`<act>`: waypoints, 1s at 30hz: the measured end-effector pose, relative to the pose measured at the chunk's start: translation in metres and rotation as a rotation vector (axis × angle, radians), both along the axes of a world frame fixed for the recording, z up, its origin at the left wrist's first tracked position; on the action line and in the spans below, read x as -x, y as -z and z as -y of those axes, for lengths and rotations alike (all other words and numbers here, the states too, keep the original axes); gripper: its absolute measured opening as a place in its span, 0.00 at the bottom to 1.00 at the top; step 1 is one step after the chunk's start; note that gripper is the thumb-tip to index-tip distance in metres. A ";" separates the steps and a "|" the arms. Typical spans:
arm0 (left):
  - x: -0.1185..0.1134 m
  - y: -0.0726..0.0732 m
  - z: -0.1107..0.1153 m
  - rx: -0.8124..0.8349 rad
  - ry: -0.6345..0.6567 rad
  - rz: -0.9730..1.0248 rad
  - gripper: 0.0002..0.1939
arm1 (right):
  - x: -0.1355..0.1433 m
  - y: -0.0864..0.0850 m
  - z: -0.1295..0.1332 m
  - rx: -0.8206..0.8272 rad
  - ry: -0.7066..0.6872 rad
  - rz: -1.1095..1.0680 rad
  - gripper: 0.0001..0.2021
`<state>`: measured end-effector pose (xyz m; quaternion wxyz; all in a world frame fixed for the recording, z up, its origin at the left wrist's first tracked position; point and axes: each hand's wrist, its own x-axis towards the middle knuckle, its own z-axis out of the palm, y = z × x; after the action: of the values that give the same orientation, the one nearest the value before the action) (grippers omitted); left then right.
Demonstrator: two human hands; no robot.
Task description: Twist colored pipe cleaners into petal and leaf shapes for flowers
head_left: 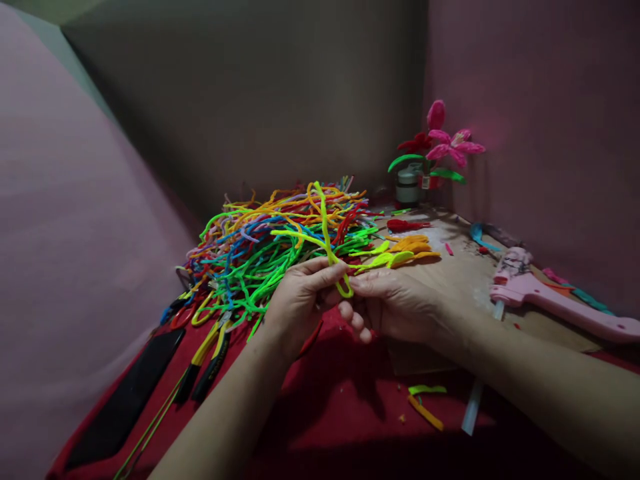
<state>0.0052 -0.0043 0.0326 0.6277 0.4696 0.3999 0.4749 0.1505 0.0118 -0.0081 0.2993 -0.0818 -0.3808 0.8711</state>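
Observation:
A yellow pipe cleaner [324, 220] is bent into a narrow loop at its lower end, and its two ends spread upward and to the left. My left hand [305, 293] pinches it between thumb and forefinger where the strands cross, just above the loop. From the other side, my right hand [395, 300] closes thumb and finger on the loop's right edge. Behind both hands lies a large heap of coloured pipe cleaners [265, 267]. Finished-looking yellow petal shapes [393, 259] and orange ones [417, 245] lie just beyond my right hand.
Yellow-and-black pliers [210, 357] and a black flat object [127, 400] lie at left on the red cloth [330, 413]. A pink glue gun [555, 300] rests at right. Pink pipe-cleaner flowers [455, 143] stand at the back. A glue stick [473, 407] and scraps [425, 410] lie in front.

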 end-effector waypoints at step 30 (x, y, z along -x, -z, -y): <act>-0.008 -0.001 0.008 -0.199 -0.202 -0.132 0.10 | 0.000 -0.012 0.007 -0.125 0.244 0.267 0.09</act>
<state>0.0131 -0.0122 0.0335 0.4995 0.5169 0.4365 0.5411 0.1505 0.0049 0.0039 0.3541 -0.2237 -0.4577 0.7842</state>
